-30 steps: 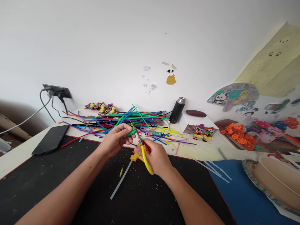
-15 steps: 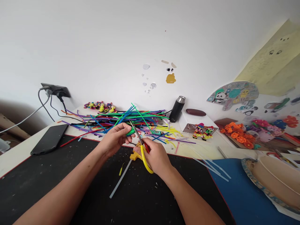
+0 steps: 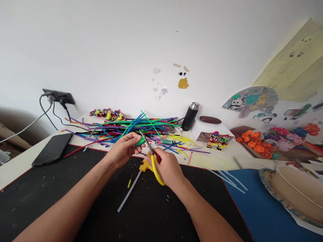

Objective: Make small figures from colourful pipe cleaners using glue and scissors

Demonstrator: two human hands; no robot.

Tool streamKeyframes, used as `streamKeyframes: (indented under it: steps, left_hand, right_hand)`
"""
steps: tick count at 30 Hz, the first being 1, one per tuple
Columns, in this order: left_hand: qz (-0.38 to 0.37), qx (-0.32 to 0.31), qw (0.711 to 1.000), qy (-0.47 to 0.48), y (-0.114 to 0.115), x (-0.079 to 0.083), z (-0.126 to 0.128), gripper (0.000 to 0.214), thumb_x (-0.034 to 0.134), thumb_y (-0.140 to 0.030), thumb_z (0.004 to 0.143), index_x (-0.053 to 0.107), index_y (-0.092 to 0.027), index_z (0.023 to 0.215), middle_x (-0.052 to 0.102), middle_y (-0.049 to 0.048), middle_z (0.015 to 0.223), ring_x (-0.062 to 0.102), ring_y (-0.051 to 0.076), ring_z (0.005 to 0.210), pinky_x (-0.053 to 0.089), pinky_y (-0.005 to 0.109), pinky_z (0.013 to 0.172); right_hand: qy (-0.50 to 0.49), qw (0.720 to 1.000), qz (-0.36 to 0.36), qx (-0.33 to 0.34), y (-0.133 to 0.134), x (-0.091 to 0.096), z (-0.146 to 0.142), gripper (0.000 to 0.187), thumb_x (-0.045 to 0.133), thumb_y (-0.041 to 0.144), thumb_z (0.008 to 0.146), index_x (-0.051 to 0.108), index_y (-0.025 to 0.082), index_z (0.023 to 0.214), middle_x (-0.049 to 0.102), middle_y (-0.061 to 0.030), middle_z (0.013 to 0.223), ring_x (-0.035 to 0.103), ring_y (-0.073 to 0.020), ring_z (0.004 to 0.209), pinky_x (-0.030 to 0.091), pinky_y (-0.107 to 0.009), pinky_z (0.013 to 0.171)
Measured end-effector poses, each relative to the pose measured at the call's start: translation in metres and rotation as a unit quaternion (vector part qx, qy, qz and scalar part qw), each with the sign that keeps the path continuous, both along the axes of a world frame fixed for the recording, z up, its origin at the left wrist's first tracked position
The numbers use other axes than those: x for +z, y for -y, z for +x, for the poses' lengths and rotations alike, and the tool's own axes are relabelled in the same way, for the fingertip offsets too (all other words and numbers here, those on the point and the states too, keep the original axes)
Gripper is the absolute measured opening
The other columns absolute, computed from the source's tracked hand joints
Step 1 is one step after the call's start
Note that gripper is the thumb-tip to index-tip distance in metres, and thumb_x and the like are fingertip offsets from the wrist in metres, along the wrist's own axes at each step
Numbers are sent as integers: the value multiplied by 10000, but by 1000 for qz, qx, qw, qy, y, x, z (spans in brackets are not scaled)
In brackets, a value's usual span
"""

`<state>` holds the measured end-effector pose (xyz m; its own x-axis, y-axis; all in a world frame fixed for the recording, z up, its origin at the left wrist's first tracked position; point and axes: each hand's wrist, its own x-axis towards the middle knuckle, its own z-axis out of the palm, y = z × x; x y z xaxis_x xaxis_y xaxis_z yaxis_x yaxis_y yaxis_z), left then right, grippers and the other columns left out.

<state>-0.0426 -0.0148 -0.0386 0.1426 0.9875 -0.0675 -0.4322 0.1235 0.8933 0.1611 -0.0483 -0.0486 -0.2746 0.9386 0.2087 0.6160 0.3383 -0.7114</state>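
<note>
My left hand [image 3: 124, 149] is closed on a small green pipe-cleaner piece [image 3: 140, 141], held over the black mat [image 3: 50, 191]. My right hand [image 3: 167, 168] grips yellow-handled scissors [image 3: 153, 161]. Their blades point up and left, and the tips meet the green piece. Beneath my hands lie a yellow glue gun [image 3: 146, 166] and a clear glue stick [image 3: 128, 193]. Behind them spreads a pile of coloured pipe cleaners [image 3: 131, 129].
A black phone [image 3: 50, 153] lies at the left, with cables running to a wall socket [image 3: 59, 97]. A black flask [image 3: 190, 116], small figures [image 3: 217, 139], orange flowers [image 3: 254, 144], a blue mat [image 3: 264, 208] and a round tray [image 3: 295, 191] sit at the right.
My hands and the scissors stay together on the green piece. The view has shifted up very slightly.
</note>
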Motion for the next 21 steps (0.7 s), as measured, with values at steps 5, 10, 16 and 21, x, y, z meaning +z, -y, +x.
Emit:
streamKeyframes:
  steps: [5, 10, 16, 21]
  left_hand:
    - [-3, 2, 1000, -5, -1, -2, 0, 472, 1022, -405, 626, 638, -166, 761, 758, 62, 717, 629, 104, 518, 489, 161, 454]
    - [-4, 0, 1000, -7, 0, -3, 2, 460, 1020, -400, 630, 644, -166, 757, 747, 52, 697, 628, 106, 511, 489, 163, 450]
    - [-5, -2, 1000, 8, 0, -4, 4, 451, 1008, -410, 648, 647, -170, 776, 745, 52, 709, 617, 105, 497, 488, 172, 451]
    - [3, 7, 999, 50, -2, -7, 1, 409, 1006, -363, 667, 677, -159, 800, 763, 72, 767, 652, 118, 545, 493, 179, 478]
  right_hand:
    - [21, 1000, -4, -9, 0, 2, -1, 161, 719, 386, 955, 740, 229, 933, 742, -21, 765, 576, -171, 635, 357, -261, 618]
    - [16, 1000, 18, -10, 1, -4, -3, 154, 696, 359, 969, 736, 222, 910, 754, -35, 768, 619, -183, 651, 371, -268, 620]
    - [-100, 995, 8, -7, -2, -10, -1, 234, 726, 449, 944, 738, 215, 934, 734, -19, 766, 653, -176, 654, 455, -264, 638]
    - [-249, 955, -164, 6, -9, -9, 3, 466, 778, 620, 858, 738, 207, 1070, 642, 29, 647, 603, -138, 474, 442, -232, 472]
